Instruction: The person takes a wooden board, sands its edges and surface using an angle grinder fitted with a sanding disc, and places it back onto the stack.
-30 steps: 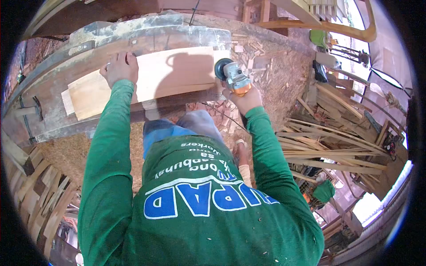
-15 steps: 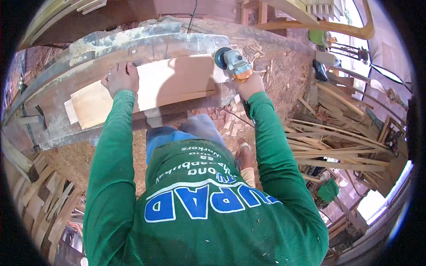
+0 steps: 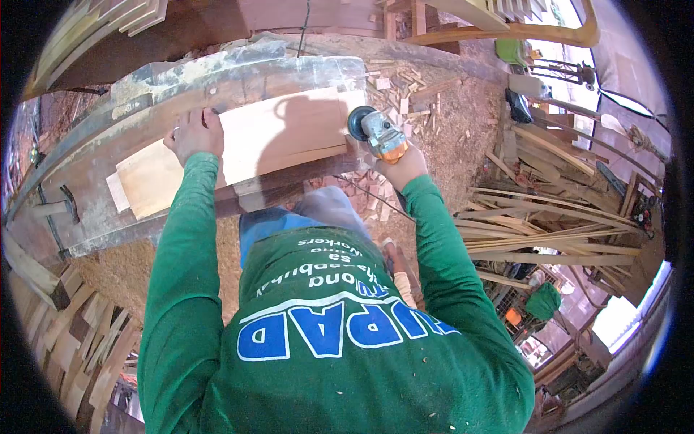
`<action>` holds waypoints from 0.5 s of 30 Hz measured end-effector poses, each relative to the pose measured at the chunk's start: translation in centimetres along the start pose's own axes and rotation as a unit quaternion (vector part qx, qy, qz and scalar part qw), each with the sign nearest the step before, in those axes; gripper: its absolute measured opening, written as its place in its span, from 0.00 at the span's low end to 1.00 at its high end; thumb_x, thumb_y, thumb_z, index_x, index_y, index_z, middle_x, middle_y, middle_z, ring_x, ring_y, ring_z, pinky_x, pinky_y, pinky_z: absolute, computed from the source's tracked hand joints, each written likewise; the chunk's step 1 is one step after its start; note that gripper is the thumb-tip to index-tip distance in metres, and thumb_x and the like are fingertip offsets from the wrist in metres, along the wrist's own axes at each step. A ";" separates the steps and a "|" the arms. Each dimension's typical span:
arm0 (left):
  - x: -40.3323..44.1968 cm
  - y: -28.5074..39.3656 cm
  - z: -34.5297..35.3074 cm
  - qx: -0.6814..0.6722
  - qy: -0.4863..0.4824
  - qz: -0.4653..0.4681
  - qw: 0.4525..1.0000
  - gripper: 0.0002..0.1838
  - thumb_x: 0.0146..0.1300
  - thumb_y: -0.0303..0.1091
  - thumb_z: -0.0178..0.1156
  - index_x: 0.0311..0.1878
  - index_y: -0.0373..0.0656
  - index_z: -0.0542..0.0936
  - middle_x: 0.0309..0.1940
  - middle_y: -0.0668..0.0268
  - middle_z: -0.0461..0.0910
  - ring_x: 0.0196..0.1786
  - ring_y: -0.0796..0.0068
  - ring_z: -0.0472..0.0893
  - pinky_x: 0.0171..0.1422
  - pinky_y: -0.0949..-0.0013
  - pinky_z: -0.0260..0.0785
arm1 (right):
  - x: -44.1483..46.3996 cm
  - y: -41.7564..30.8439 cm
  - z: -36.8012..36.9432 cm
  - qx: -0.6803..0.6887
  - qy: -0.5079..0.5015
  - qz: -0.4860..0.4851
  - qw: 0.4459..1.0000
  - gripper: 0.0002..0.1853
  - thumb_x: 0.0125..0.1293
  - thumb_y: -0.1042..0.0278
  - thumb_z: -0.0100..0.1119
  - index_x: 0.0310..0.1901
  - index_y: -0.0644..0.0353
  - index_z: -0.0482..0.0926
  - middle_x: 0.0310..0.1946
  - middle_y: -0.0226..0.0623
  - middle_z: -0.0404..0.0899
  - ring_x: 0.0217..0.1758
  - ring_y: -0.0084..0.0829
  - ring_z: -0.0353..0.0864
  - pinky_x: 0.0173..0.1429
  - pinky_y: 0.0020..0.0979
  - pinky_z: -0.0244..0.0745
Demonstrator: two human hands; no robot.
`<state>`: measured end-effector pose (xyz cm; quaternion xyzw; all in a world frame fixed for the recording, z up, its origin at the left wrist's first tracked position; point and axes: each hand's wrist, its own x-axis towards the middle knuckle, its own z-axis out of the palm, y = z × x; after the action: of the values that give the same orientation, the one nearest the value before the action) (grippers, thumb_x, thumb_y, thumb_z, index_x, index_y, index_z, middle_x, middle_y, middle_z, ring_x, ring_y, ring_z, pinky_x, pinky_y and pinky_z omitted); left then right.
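A pale wooden board [image 3: 282, 141] lies across the workbench [image 3: 94, 228], with another light piece showing beneath both ends. My left hand [image 3: 195, 135] grips the board's far edge near its left end, fingers bent over that edge. In my right hand [image 3: 401, 165] is an angle grinder [image 3: 383, 135], held by its orange and grey body. The grinder's dark round disc [image 3: 359, 123] is at the right end of the board; whether it touches the wood I cannot tell. A shadow falls over the board's right half.
A hammer [image 3: 69, 205] rests on the bench at the left. Wood scraps and sawdust cover the ground [image 3: 463, 123] beyond the bench's right end. Long wooden strips [image 3: 549, 242] are piled at the right, and cut pieces [image 3: 72, 340] at the lower left. A cable hangs near my right hand.
The grinder in my right hand went toward the far corner of the board's right end, then came back nearer my body. My left hand stays on the board.
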<state>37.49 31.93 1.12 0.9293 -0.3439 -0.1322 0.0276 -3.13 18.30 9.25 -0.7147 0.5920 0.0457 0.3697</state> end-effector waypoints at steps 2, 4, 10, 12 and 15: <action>-0.1 -0.1 -0.1 -0.001 0.002 -0.002 1.000 0.22 0.75 0.53 0.46 0.55 0.53 0.85 0.59 0.60 0.83 0.63 0.59 0.80 0.74 0.49 0.52 | -0.6 0.6 0.4 0.005 -0.002 -0.002 1.000 0.32 0.54 0.48 0.80 0.56 0.60 0.84 0.45 0.48 0.90 0.50 0.47 0.90 0.56 0.43 0.84; -0.1 -0.1 0.0 -0.005 0.009 0.002 1.000 0.22 0.76 0.53 0.46 0.55 0.52 0.84 0.59 0.60 0.83 0.62 0.59 0.81 0.74 0.49 0.52 | -1.0 0.0 0.1 0.015 -0.003 -0.002 1.000 0.32 0.54 0.48 0.79 0.56 0.60 0.84 0.47 0.47 0.90 0.52 0.47 0.90 0.57 0.42 0.84; -0.1 -0.4 0.5 -0.015 0.023 0.019 0.999 0.22 0.76 0.52 0.46 0.55 0.52 0.84 0.58 0.59 0.82 0.59 0.56 0.82 0.74 0.48 0.52 | 1.1 -0.3 -0.8 -0.018 -0.013 -0.006 1.000 0.30 0.54 0.49 0.79 0.55 0.57 0.83 0.47 0.47 0.90 0.54 0.47 0.89 0.58 0.43 0.83; 0.0 -0.4 0.6 -0.005 0.017 0.014 1.000 0.22 0.76 0.52 0.46 0.54 0.52 0.84 0.58 0.59 0.82 0.58 0.56 0.82 0.73 0.48 0.52 | 2.3 -0.7 -1.2 -0.046 -0.005 0.015 0.999 0.30 0.54 0.49 0.78 0.55 0.56 0.84 0.48 0.46 0.90 0.54 0.47 0.89 0.58 0.43 0.83; 0.0 -0.3 0.5 0.009 0.019 0.011 1.000 0.22 0.76 0.52 0.46 0.54 0.52 0.85 0.57 0.60 0.82 0.58 0.55 0.83 0.74 0.48 0.52 | 2.9 -2.8 -2.4 -0.044 -0.022 0.026 0.998 0.29 0.54 0.48 0.78 0.53 0.57 0.84 0.48 0.47 0.90 0.53 0.48 0.89 0.58 0.44 0.83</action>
<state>37.53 32.17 0.56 0.9280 -0.3547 -0.1110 0.0272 -0.75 14.63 10.90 -0.7133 0.5996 0.0969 0.3496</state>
